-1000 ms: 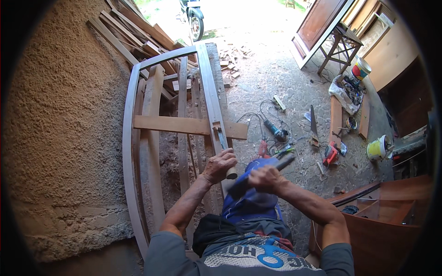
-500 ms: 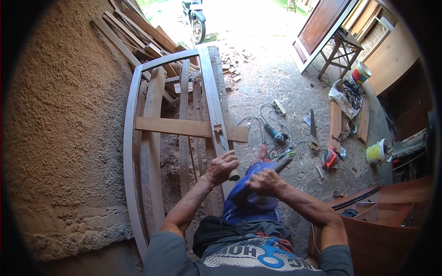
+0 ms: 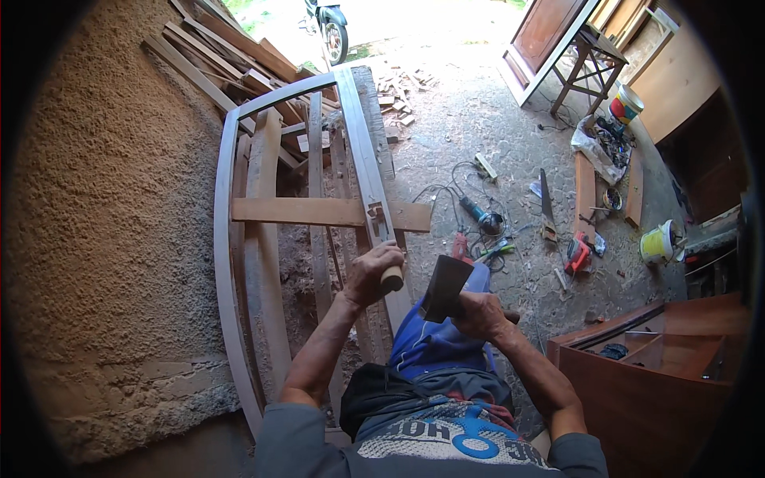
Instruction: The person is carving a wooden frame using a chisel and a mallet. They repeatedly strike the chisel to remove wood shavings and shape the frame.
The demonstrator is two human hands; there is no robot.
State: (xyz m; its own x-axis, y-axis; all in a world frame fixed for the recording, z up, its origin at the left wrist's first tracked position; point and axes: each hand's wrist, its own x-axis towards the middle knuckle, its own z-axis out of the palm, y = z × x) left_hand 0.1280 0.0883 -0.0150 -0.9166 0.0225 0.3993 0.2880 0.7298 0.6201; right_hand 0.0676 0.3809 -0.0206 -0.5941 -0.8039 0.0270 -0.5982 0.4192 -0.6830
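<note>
Right hand (image 3: 478, 312) has swung the hatchet (image 3: 446, 288) toward the chisel (image 3: 390, 276).

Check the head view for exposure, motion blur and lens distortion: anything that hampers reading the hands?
Head view: the sunlit yard by the motorcycle is blown out to white, the workshop is evenly lit; fisheye bends the wooden frame and darkens the rim; the left hand on the chisel handle is sharp, the hatchet-like head in the right hand slightly soft.
</note>
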